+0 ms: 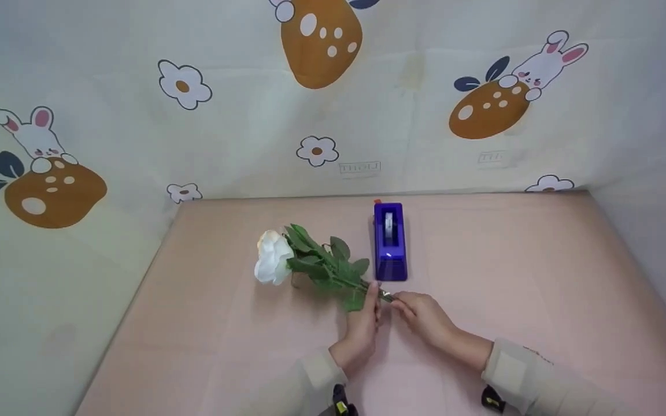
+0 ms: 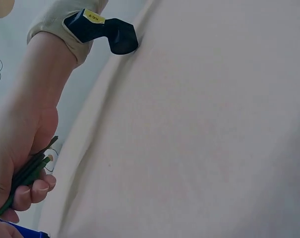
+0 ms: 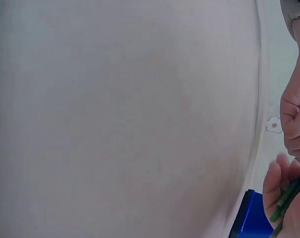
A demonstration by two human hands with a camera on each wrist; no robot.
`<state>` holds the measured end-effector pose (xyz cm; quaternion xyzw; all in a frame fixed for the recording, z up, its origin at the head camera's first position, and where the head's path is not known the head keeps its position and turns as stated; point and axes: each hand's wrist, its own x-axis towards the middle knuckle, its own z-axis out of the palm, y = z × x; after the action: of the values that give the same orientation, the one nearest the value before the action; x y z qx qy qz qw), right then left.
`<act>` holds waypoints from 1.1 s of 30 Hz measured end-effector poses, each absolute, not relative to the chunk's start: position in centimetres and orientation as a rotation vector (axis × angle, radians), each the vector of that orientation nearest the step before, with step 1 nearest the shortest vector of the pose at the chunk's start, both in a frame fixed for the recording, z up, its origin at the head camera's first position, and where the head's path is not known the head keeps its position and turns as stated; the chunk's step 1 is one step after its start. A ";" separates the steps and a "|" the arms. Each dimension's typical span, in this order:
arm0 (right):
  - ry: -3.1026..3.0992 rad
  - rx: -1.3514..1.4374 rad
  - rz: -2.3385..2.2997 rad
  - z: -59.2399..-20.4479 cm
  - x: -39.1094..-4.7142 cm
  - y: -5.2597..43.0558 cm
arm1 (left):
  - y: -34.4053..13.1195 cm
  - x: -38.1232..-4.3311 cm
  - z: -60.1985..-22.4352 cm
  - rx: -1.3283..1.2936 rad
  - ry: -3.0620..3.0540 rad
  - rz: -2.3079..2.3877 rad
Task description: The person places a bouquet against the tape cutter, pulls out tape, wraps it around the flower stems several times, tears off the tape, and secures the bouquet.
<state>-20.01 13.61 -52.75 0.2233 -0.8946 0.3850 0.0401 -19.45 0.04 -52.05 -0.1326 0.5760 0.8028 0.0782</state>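
Fingers (image 1: 373, 296) of the left hand (image 1: 361, 329) curl around the green stems (image 2: 27, 174) of a white, rose-like flower (image 1: 274, 258), while those of the right hand (image 1: 430, 320) pinch the stem ends, just on the near side of a glossy blue-purple tape dispenser (image 1: 391, 267). The low grip apparently leaves the blossom free, left of the dispenser, which holds a pale tape roll (image 1: 389, 225) and stands on a pinkish tabletop (image 1: 495, 254), seemingly for easy reach.
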 end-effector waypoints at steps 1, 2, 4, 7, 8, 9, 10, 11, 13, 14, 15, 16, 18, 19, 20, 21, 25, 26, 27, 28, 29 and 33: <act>-2.728 0.689 1.166 -52.7 -20.1 13.6 | 0.0 -19.5 -52.0 -0.407 1.715 2.397; -2.711 0.692 1.152 -52.7 -20.1 13.6 | 0.0 -19.6 -51.9 -0.411 1.705 2.390; -2.689 0.694 1.164 -52.6 -20.3 13.6 | 0.0 -19.8 -51.6 -0.409 1.675 2.384; -2.709 0.692 1.357 -52.4 -20.7 14.0 | -0.3 -20.1 -51.4 -0.333 1.629 2.385; -2.727 0.703 1.453 -52.3 -20.9 14.1 | -0.5 -20.2 -51.4 -0.294 1.633 2.369; -2.744 0.724 1.562 -52.1 -21.2 14.4 | -0.7 -20.3 -51.4 -0.253 1.636 2.357; -2.760 0.749 1.682 -52.0 -21.6 14.6 | -1.0 -20.5 -51.5 -0.211 1.656 2.327; -2.783 0.771 1.809 -51.8 -22.0 14.9 | -1.2 -20.7 -51.6 -0.158 1.675 2.303; -2.827 0.803 2.087 -51.5 -22.8 15.4 | -1.7 -21.1 -51.8 -0.050 1.717 2.255; -2.844 0.818 2.213 -51.4 -23.3 15.7 | -2.0 -21.4 -51.9 0.007 1.714 2.251; -2.853 0.832 2.334 -51.3 -23.7 15.9 | -2.1 -21.8 -52.0 0.078 1.702 2.254; -2.854 0.846 2.450 -51.2 -24.1 16.2 | -2.3 -22.2 -52.2 0.150 1.684 2.254; -2.819 0.896 2.664 -51.1 -24.8 16.6 | -2.6 -22.9 -52.5 0.280 1.606 2.263; -2.787 0.950 2.741 -51.2 -25.1 16.6 | -2.8 -23.2 -52.6 0.341 1.574 2.256; -2.748 0.995 2.812 -51.2 -25.3 16.7 | -3.0 -23.5 -52.7 0.389 1.538 2.251; -2.704 1.032 2.877 -51.2 -25.4 16.6 | -3.2 -23.8 -52.8 0.429 1.516 2.239; -2.635 1.031 2.942 -51.4 -25.3 16.2 | -3.6 -24.1 -53.0 0.450 1.502 2.215; -2.657 1.003 2.895 -51.5 -25.1 16.0 | -3.6 -24.0 -53.0 0.418 1.506 2.224; -2.685 0.988 2.823 -51.6 -24.9 15.8 | -3.5 -23.8 -53.0 0.373 1.525 2.233; -2.723 0.965 2.731 -51.7 -24.7 15.7 | -3.4 -23.5 -52.9 0.312 1.541 2.253; -2.764 0.949 2.624 -51.8 -24.4 15.5 | -3.2 -23.2 -52.9 0.253 1.570 2.273; -2.915 0.923 2.047 -52.2 -23.4 14.9 | -2.1 -21.6 -52.3 -0.068 1.678 2.300</act>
<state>-23.44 14.87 -52.16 0.2418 -0.7638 0.5363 -0.2655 -21.60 -2.14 -52.27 -0.0235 0.5829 0.7989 0.1465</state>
